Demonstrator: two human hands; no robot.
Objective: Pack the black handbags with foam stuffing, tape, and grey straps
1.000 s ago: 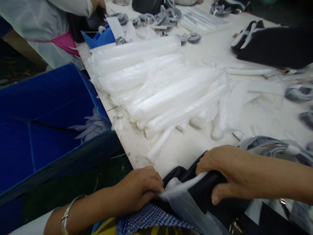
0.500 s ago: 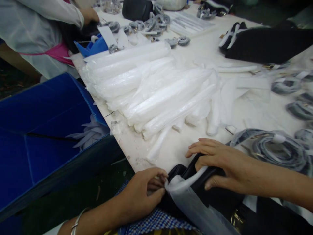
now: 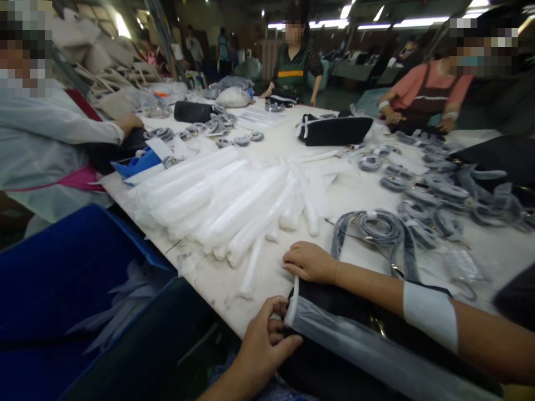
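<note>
A black bag [image 3: 334, 298] lies at the near edge of the white table [image 3: 343, 195], partly inside a clear plastic sleeve [image 3: 355, 340]. My left hand [image 3: 267, 340] pinches the sleeve's open end at the table edge, fingers closed on it. My right hand [image 3: 309, 262] rests on top of the bag near the sleeve's mouth, its fingers curled over the edge. A white cuff sits on my right forearm.
A pile of rolled white plastic sleeves [image 3: 221, 200] fills the table's middle. Coiled grey straps [image 3: 422, 195] lie to the right, another black bag [image 3: 334, 129] farther back. A blue bin [image 3: 62, 284] stands at left. Other people work around the table.
The view has tilted up, so the far table and other workers show. The sleeve now covers more of the bag. My right hand shifted from gripping the bag's side to resting on top.
</note>
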